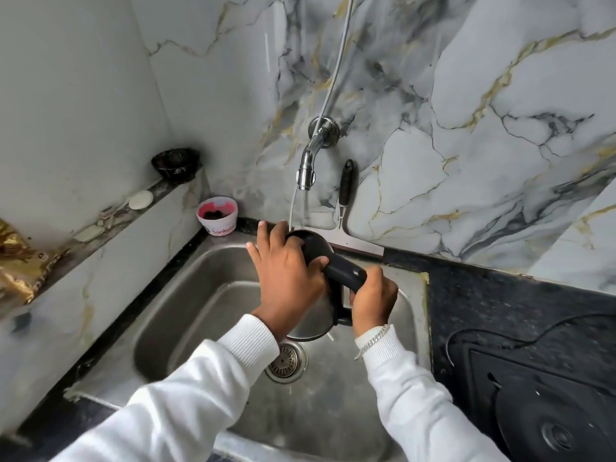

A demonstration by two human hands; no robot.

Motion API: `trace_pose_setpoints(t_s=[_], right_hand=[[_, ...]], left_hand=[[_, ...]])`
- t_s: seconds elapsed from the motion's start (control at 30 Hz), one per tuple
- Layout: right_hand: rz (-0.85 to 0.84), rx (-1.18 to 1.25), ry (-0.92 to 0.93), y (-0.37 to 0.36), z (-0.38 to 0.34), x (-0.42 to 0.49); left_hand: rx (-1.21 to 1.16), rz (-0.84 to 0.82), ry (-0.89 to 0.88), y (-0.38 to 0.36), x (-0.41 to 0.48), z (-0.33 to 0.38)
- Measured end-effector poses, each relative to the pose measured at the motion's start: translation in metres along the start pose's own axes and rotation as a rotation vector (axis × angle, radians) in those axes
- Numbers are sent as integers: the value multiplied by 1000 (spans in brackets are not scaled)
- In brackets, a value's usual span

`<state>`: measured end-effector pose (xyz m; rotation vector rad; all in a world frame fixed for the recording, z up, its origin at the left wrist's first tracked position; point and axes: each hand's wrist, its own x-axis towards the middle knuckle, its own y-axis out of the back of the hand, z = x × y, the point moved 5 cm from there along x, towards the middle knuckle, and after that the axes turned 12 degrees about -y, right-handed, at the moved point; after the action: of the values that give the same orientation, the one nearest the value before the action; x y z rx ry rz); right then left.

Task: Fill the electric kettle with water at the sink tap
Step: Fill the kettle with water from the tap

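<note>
**Filling under way at the tap**

Holding the kettle (320, 311) over the sink (186, 328), the person has it up under the tap (306, 171), tilted toward the wall. The right hand (373, 298) is wrapped tight around the black handle (345, 273), fingers closed on it. The left hand (286, 278) lies across the top of the kettle with its fingers spread, pressing on the lid (311, 243); whether the lid is propped open or down cannot be told from here.

Water (305, 208) is running from the tap and falls to the far rim of the kettle, just behind the left fingertips. Whether the stream enters the opening is hidden by the hand and lid.

So far, by my reading: kettle brought to the sink, tap on, filling likely begun. Left: reaching the wanted level, which is not visible, and turning the tap off.
</note>
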<state>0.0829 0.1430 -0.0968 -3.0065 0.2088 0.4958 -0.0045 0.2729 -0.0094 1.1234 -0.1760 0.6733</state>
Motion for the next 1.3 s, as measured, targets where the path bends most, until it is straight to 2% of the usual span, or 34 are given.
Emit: trace_pose_setpoints(t_s=[0.1,0.23,0.3,0.37,0.5,0.63,0.7,0.77,0.8,0.87,0.93,0.97,1.03,1.13,1.3], right_hand=[[24,18,-27,-1,1,0],[20,98,-123,-1,10,8],[28,56,-97,-3,7,15],[11,40,-102,-7,7,24],[-56,240,-290,-16,18,33],[-152,310,-316,-35,19,47],[-197,330,-327,-45,21,56],[-230,353,-336,-54,23,62],[-237,368,-334,-58,24,66],[-247,378,-320,-65,26,75],[-249,368,-315,-72,27,82],[-249,364,-317,-74,28,85],[-250,369,-333,-80,31,91],[-249,362,-355,-87,33,98],[-278,345,-332,-91,28,104]], left_hand=[[-82,61,-127,3,10,14],[-107,41,-452,2,17,43],[-154,-34,-599,0,17,58],[-275,-149,-647,1,20,67],[-558,-266,-519,2,35,65],[-632,-193,-500,-5,55,55],[-799,-159,-423,-10,66,48],[-1009,-39,-279,-9,78,34],[-1057,72,-210,-5,86,22],[-975,302,-92,2,103,-9],[-736,384,51,4,125,-43],[-661,342,111,1,135,-55],[-706,180,142,-13,154,-72],[-931,-65,86,-30,169,-75],[-1076,-292,-26,-44,186,-82]])
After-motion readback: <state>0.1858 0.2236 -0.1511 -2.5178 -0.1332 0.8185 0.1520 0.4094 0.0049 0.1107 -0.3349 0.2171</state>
